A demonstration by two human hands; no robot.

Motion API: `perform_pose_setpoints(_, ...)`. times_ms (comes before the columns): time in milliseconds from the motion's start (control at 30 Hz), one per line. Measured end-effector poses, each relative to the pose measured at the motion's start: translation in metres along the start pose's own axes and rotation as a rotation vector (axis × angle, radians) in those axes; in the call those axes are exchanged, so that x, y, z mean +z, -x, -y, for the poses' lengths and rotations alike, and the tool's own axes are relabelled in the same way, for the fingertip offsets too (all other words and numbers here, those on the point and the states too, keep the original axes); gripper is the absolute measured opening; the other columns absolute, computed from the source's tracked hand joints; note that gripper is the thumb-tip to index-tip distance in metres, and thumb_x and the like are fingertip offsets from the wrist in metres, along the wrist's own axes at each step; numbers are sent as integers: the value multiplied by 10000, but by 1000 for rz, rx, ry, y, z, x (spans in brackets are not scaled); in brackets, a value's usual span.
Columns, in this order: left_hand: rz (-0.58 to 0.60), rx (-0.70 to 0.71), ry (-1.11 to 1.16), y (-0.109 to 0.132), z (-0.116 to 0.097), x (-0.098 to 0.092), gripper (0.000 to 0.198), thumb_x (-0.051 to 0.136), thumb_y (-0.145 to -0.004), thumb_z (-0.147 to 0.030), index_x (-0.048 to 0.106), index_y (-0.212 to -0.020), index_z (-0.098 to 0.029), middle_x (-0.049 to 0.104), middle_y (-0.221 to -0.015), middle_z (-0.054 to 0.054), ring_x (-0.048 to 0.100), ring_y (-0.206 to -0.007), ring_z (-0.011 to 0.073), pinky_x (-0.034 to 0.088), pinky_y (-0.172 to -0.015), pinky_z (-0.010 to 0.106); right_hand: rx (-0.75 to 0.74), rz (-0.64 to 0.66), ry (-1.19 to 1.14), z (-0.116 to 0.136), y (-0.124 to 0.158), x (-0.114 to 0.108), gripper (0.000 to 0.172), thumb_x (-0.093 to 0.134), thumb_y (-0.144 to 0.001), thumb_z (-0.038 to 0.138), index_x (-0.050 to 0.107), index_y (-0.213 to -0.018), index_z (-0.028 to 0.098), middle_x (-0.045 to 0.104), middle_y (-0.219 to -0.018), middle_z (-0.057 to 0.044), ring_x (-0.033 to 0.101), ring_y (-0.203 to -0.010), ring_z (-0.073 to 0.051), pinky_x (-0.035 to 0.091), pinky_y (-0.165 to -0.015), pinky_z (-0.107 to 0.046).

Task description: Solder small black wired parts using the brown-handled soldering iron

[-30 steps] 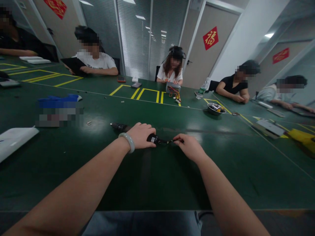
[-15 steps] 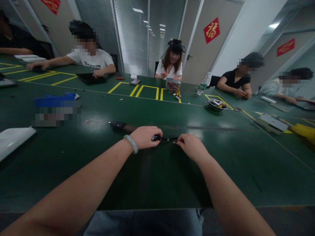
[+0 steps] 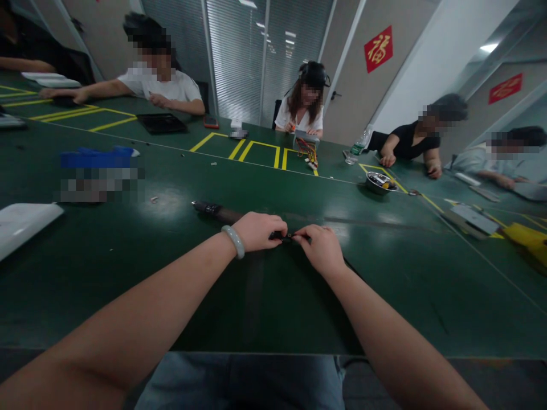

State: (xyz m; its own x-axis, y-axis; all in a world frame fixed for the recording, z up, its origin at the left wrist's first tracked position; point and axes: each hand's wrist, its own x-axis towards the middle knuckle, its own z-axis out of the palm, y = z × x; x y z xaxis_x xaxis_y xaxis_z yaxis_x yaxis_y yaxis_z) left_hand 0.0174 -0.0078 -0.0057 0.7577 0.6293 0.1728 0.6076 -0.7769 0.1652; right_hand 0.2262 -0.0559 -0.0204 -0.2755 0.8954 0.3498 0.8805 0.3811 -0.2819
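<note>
A dark electric screwdriver [image 3: 212,210] lies across the green table, its metal tip pointing left. My left hand [image 3: 258,230], with a pale bangle on the wrist, is wrapped round its rear end and hides part of the body. Close beside it, my right hand [image 3: 321,246] pinches a black cable near the tail, its fingertips almost meeting the left ones. A tiny metallic connector end [image 3: 289,235] shows between the two hands. More of the black cable [image 3: 355,269] runs out past my right wrist. Whether the cable is joined to the screwdriver I cannot tell.
Left lie a blue item [image 3: 96,158], partly blurred, and a white panel [image 3: 29,225]. A metal bowl of small parts [image 3: 380,183], a water bottle [image 3: 354,151] and a grey box with coloured wires [image 3: 306,142] stand farther off. Several people sit around the table.
My right hand has moved left and the cable end with it, closing the gap to my left hand. Across the table, one person's hand has lifted off a black tray.
</note>
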Motion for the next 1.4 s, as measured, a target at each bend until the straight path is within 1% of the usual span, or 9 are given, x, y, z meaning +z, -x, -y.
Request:
perform_pose_setpoints(100,5,5,0,0,1,0,184,557,-817,-350,612,-979,-283,631,-1000,-38,593,-866,146,408,-707,252,-20,0,-11,-1,0,1,103,580,-865,287,670,-876,238,687,-912,-24,601,-872,-189,346,-855,-354)
perform_pose_setpoints(300,-28,23,12,0,3,2,172,546,-824,-364,616,-956,-281,645,-981,-39,600,-871,156,411,-708,254,-73,2,-56,-1,-1,4,80,609,-850,283,670,-889,249,685,-901,2,600,-868,-169,339,-866,-335)
perform_pose_setpoints(400,-35,33,14,1,4,3,159,557,-816,-343,608,-947,-269,647,-971,-35,599,-861,151,400,-691,251,-62,1,-57,-1,-1,5,76,616,-845,280,669,-891,251,683,-898,11,599,-866,-166,338,-869,-336)
perform_pose_setpoints(567,-35,14,18,1,4,2,159,566,-801,-345,603,-932,-264,647,-961,-28,593,-853,153,380,-671,252,-19,11,-39,-1,-2,6,81,611,-844,280,669,-884,239,684,-906,-4,603,-868,-177,344,-858,-344)
perform_pose_setpoints(733,-55,28,29,1,5,2,157,561,-796,-356,609,-920,-272,643,-953,-43,593,-841,146,380,-667,254,-48,4,-47,1,-1,6,81,615,-844,287,666,-887,242,683,-912,-9,600,-885,-186,338,-877,-352)
perform_pose_setpoints(1000,-74,32,51,1,7,5,161,556,-796,-360,633,-914,-283,650,-944,-49,594,-837,132,377,-679,238,-44,-20,-79,2,0,9,112,593,-857,322,666,-862,238,686,-900,-15,604,-877,-184,346,-886,-355)
perform_pose_setpoints(1200,-93,40,40,1,6,7,166,544,-813,-378,632,-908,-273,654,-917,-45,596,-815,134,380,-671,245,-70,-33,-31,6,1,10,120,580,-869,316,668,-887,235,683,-903,-24,600,-880,-185,333,-878,-353)
perform_pose_setpoints(1300,-84,19,38,0,5,6,173,550,-809,-386,636,-903,-269,655,-913,-44,599,-814,133,384,-663,244,-49,-61,-4,10,2,9,119,564,-877,303,665,-877,239,683,-902,-18,598,-888,-182,327,-870,-352)
perform_pose_setpoints(1400,-71,15,46,0,5,5,178,548,-812,-389,638,-913,-273,660,-922,-44,604,-820,135,392,-668,244,-5,-74,-23,12,2,10,131,560,-874,316,659,-846,236,686,-897,-20,602,-882,-188,339,-858,-354)
